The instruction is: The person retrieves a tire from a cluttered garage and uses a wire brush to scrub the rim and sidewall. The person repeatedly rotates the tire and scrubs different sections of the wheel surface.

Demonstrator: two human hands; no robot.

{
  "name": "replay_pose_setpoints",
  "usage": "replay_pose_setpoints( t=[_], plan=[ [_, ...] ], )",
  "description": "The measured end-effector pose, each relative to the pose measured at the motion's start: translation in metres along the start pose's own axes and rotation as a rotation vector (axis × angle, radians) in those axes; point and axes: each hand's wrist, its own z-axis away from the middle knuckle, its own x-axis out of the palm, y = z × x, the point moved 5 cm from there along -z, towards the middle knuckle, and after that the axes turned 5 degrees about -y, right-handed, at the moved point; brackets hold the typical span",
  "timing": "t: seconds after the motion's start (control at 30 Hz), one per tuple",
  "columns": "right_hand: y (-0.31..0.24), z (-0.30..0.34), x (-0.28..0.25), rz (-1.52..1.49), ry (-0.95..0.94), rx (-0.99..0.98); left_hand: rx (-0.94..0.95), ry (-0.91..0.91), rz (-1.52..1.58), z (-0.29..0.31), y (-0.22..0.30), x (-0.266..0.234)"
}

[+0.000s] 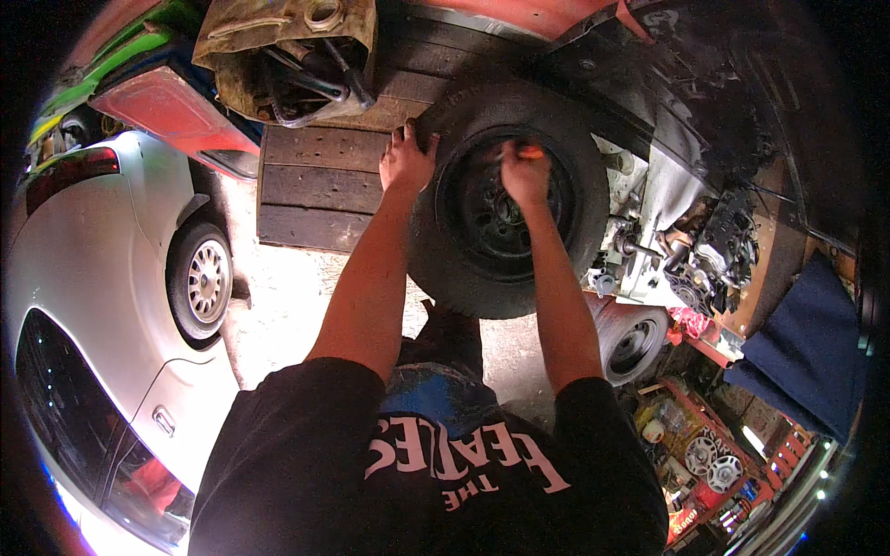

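Note:
A black tyre on a dark steel wheel rim [464, 232] is in front of me, against the edge of a dark wooden plank bench [315, 176]. My left hand [405, 162] rests at the tyre's left side with its fingers spread, not wrapped round anything. Over the upper part of the rim, my right hand [526, 174] is closed, smeared somewhat by motion. Something small and orange [530, 151] shows at its fingers; its kind is hidden by the grip and the blur.
A cut-open tan container [222, 42] holding metal parts sits on the bench. At left is a silver car [102, 241]. White and metal machine parts [663, 195], another wheel [633, 343] and a crate of assorted parts [686, 417] lie at right, near dark blue cloth [802, 347].

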Motion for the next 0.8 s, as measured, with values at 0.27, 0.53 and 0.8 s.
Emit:
replay_pose_setpoints(
  t=[0.27,0.53,0.8],
  plan=[
    [0.004,0.055,0.076,0.180,-0.138,-0.134,0.034,0.095,-0.029,0.001,0.004,-0.004],
    [-0.001,0.021,0.012,0.047,0.317,-0.216,0.018,0.098,-0.027,0.004,0.008,-0.003],
    [0.043,0.070,0.055,0.278,-0.404,-0.223,0.126,-0.056,0.246,-0.029,-0.025,0.019]
  ],
)
